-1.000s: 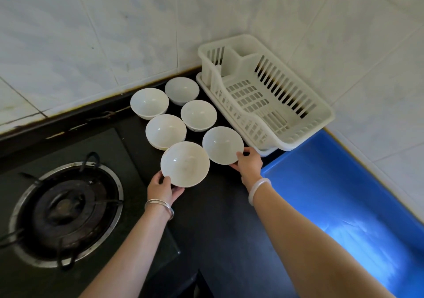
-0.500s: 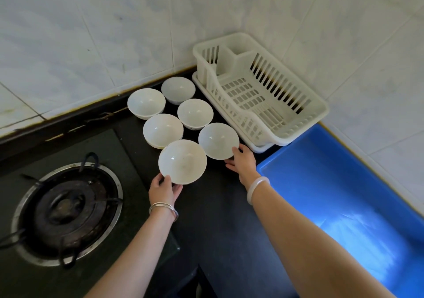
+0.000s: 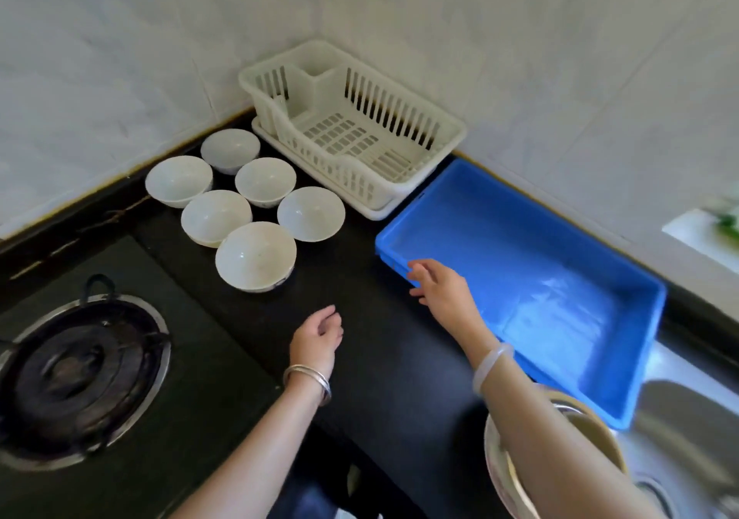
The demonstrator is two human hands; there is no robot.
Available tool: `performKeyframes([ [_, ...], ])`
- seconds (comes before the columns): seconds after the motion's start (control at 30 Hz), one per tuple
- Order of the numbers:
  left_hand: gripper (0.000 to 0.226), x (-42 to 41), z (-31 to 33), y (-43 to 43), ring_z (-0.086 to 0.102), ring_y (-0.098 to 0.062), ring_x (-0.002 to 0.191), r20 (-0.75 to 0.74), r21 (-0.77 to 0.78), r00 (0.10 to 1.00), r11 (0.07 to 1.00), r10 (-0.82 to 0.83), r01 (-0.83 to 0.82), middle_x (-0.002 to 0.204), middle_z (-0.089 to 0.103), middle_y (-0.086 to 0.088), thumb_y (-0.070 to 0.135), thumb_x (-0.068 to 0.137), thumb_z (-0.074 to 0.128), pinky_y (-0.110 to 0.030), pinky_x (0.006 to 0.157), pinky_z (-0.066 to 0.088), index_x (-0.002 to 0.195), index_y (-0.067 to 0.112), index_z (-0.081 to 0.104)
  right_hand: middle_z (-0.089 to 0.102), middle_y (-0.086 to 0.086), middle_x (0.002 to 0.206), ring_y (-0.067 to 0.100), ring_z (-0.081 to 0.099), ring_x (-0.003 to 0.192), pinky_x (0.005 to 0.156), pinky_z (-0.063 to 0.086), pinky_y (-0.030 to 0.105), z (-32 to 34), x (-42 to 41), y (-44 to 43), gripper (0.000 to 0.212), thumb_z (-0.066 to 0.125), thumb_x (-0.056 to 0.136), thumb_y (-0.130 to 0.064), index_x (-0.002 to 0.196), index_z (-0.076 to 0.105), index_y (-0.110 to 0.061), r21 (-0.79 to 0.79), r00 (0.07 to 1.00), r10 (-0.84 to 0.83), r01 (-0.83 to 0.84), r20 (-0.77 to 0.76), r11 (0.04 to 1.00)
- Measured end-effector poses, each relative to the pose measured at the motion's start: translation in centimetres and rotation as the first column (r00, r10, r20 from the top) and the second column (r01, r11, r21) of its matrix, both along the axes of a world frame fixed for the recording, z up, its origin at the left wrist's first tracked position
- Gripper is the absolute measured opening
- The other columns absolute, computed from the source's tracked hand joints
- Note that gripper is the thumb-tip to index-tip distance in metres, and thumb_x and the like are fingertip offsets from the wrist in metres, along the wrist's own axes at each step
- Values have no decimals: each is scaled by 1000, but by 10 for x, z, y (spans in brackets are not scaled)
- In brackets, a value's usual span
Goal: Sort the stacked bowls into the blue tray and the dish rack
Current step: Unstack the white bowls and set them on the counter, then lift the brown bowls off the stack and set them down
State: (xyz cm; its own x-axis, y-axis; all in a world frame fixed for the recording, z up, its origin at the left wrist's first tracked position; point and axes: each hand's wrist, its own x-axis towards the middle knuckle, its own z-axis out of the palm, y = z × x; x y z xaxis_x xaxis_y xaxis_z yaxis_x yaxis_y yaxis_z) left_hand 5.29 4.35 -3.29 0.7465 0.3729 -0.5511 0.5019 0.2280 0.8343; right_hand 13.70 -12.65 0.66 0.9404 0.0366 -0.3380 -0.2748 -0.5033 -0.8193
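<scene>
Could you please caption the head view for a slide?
Six white bowls beside the dish rack; right hand at the rim of the blue tray, left hand hovering.

Both forearms reach forward from the bottom edge of the view, bare to the wrist. The right hand (image 3: 440,292) lies at the near left corner of the blue tray (image 3: 500,238), palm turned down. Its fingers (image 3: 418,268) are straight and slightly spread, the tips at the tray's rim; whether they touch it cannot be told. It holds nothing. A pale bangle (image 3: 490,366) sits on the right wrist, which overlaps the tray's near rim. The left hand (image 3: 318,338) hangs well left of the tray, a little nearer the person than the right hand. Its back faces up and its fingers curl loosely inward, holding nothing. Silver bangles (image 3: 308,382) ring the left wrist.
</scene>
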Motion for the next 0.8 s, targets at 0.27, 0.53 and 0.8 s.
performKeyframes([
  [0.27, 23, -43, 31, -125, 64, -13, 95, 7, 286, 783, 752, -621, 594, 109, 68, -2, 16, 88, 56, -31, 92, 52, 110, 17, 65, 72, 6, 99, 27, 64, 95, 75, 42, 30, 17, -125, -148, 17, 55, 92, -25, 100, 69, -22, -452, 963, -259, 266, 79, 851],
  [0.53, 27, -75, 40, -199, 60, -17, 98, -80, 578, 528, 392, -845, 715, 109, 63, -3, 25, 87, 59, -26, 88, 46, 113, 18, 63, 65, 7, 102, 30, 63, 84, 70, 44, 33, 8, -208, -207, 17, 64, 87, -20, 103, 69, -15, -569, 914, -356, 400, 193, 718],
  [0.8, 25, -79, 34, -214, 53, -11, 84, -107, 635, 541, 362, -834, 682, 106, 55, 1, 16, 86, 59, -21, 79, 46, 110, 21, 61, 69, 8, 80, 29, 58, 72, 59, 30, 29, 4, -213, -203, 9, 69, 81, -18, 84, 63, -12, -551, 877, -435, 470, 205, 689],
])
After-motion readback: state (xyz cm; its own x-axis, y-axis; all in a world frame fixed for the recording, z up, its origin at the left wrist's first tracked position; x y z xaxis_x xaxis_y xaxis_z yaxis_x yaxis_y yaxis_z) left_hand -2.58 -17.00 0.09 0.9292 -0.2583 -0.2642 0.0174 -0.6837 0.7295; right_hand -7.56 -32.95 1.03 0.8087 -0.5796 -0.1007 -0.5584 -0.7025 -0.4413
